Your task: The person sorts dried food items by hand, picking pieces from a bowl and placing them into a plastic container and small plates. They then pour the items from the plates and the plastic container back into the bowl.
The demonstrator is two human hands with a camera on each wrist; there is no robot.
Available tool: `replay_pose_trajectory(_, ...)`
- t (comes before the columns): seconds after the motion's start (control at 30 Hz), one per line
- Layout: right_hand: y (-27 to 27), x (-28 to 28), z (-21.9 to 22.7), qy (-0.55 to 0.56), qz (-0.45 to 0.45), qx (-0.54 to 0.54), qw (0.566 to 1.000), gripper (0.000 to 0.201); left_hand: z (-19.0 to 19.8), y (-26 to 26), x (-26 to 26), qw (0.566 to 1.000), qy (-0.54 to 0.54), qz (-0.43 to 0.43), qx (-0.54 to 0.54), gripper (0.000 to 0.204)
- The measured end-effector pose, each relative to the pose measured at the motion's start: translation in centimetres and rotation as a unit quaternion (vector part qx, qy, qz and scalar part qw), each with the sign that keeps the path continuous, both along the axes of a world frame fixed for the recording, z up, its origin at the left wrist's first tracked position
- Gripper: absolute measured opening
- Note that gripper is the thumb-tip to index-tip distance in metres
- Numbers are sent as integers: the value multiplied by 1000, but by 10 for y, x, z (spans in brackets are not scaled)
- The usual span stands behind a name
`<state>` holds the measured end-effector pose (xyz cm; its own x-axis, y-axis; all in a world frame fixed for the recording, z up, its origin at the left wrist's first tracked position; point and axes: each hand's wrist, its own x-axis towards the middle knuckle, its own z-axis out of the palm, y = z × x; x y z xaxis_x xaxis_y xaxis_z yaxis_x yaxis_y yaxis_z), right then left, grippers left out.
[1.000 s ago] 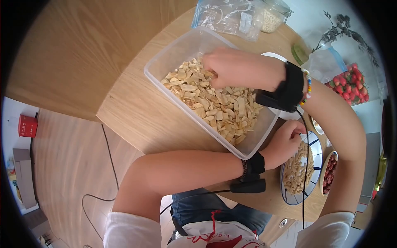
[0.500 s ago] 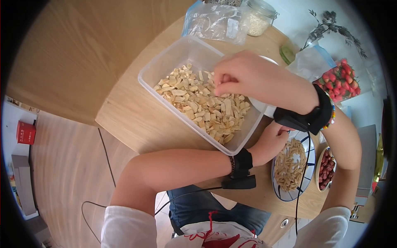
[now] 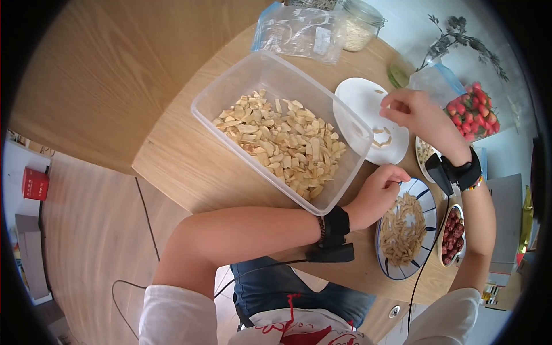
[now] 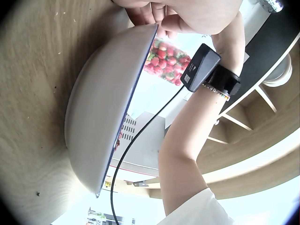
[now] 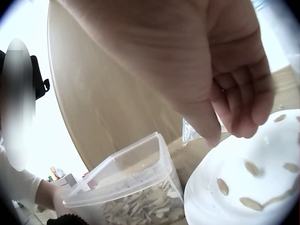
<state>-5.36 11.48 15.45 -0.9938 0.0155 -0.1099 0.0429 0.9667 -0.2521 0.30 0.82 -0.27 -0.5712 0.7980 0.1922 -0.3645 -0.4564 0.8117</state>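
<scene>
My right hand [image 3: 422,118] is over a white plate [image 3: 351,95], fingers loosely bent and thumb apart from them. No piece shows between the fingertips in the right wrist view. Several pale slices [image 5: 222,186] lie spaced out on that plate. My left hand [image 3: 376,196] rests by the near-left rim of a blue-striped white bowl [image 3: 430,207], its fingers loosely curled over the edge. Slender pale pieces [image 3: 402,244] spread inside the bowl. To the left, a clear plastic box [image 3: 230,80] holds a heap of pale dried chips [image 3: 282,144].
Right of the striped bowl sits a dish of dark red dried fruit [image 3: 452,236]. Behind it is a small dish of pale bits [image 3: 425,152]. A bag of red strawberries [image 3: 472,115], a glass jar [image 3: 359,29] and a clear zip bag [image 3: 296,31] stand at the back. A cable [image 3: 428,259] hangs from my right wrist.
My right hand has left the chips in the plastic box and moved right, over the white plate, which now shows more fully. The left hand has stayed by the striped bowl.
</scene>
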Motion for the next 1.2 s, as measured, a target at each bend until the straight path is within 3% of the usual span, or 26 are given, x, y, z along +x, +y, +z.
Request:
replay_pose_trajectory(0.03, -5, -2, 2, 15, -9, -5, 1000, 17, -1, 0, 0, 1000, 4, 3, -2, 23)
replay_pose_trajectory(0.13, -28, -11, 1, 84, 87, -64, 991, 16, -1, 2, 1, 1000, 6, 13, -1, 22)
replay_pose_trajectory(0.23, -65, -22, -8, 50, 227, -113, 966, 18, 0, 0, 1, 999, -26, -9, -38, 22)
replay_pose_trajectory(0.3, -82, -34, -23, 72, 345, -84, 932, 21, 1, 0, 1, 999, -4, 19, -45, 13)
replay_pose_trajectory(0.43, -102, -57, -50, 15, 391, -16, 920, 24, 3, 2, 6, 996, -20, 81, -24, 9)
replay_pose_trajectory(0.53, -107, -63, -63, 19, 389, -111, 914, 28, 2, -2, 1, 999, -18, 6, -26, 19)
replay_pose_trajectory(0.57, -106, -64, -63, -9, 389, -99, 916, 28, 3, -3, -1, 999, -10, -20, -33, 23)
replay_pose_trajectory(0.63, -108, -65, -56, -62, 388, -74, 916, 27, -2, 3, 3, 1000, -5, 14, -22, 23)
replay_pose_trajectory(0.73, -100, -53, -30, -90, 328, -33, 940, 19, -3, 2, 1, 999, 5, 2, -41, 23)
replay_pose_trajectory(0.83, -81, -46, -15, -135, 198, -157, 958, 17, -1, 2, 1, 999, 0, 8, -34, 23)
replay_pose_trajectory(1.03, -79, -42, 4, -104, 191, -167, 962, 19, 8, -3, 2, 999, -17, 27, -25, 19)
replay_pose_trajectory(1.2, -89, -53, -3, -4, 303, -17, 953, 25, 8, -1, 3, 999, -42, 25, -22, 17)
